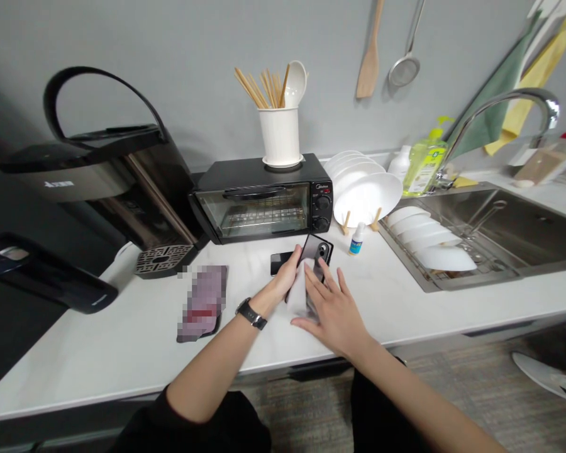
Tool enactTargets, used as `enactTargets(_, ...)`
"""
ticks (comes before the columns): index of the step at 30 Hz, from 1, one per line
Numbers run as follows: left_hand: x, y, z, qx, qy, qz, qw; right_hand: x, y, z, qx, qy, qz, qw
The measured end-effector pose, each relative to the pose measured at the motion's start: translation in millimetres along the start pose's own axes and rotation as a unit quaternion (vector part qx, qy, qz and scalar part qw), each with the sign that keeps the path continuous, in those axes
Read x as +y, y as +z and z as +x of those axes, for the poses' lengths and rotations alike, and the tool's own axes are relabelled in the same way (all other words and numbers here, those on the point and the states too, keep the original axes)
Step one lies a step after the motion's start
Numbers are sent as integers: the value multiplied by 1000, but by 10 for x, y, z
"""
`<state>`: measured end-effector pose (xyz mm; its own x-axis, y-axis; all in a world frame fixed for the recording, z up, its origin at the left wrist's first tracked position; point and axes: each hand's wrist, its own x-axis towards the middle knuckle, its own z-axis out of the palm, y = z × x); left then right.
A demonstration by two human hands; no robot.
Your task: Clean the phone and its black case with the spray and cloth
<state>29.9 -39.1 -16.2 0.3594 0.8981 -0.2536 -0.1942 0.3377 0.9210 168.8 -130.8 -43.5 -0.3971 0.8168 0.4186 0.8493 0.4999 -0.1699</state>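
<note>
My left hand [287, 277] is wrapped around the left edge of a dark smartphone [321, 247], tilted with its camera back facing up. A pale cloth [298, 296] lies over the lower part of the phone. Fingers outstretched and spread, my right hand [337, 314] presses flat on the cloth and the phone's back. Just behind my left hand, a small black flat object [279, 263] rests on the counter. To the right stands a little white bottle [356, 239] with a blue label. Farther left lies another phone-shaped item [205, 299], blurred by pixelation.
A black toaster oven [264, 211] stands behind my hands, bearing a white utensil holder [281, 135]. Left are a water dispenser [136, 189] and a dark bottle [51, 274]. Plates [368, 195] and a sink [538, 245] with bowls are right. The counter's front edge [273, 367] runs beneath my forearms.
</note>
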Motion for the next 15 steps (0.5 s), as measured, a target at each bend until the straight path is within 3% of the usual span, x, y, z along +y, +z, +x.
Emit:
enactTargets(2, 19, 78, -28, 5, 11, 21, 1000, 70, -7, 130, 17, 61, -2, 998)
enactTargets(5, 47, 179, -164, -39, 26, -11, 999, 107, -26, 259, 44, 115, 13, 992)
enactTargets(9, -105, 158, -484, -100, -21, -90, 991, 32, -53, 223, 60, 143, 66, 986)
enactTargets(12, -291, 70, -724, -88, 9, -115, 989, -67, -44, 122, 67, 139, 117, 981)
enactTargets(15, -336, -47, -871, -51, 13, -113, 992, -124, -47, 8, 67, 75, 151, 983)
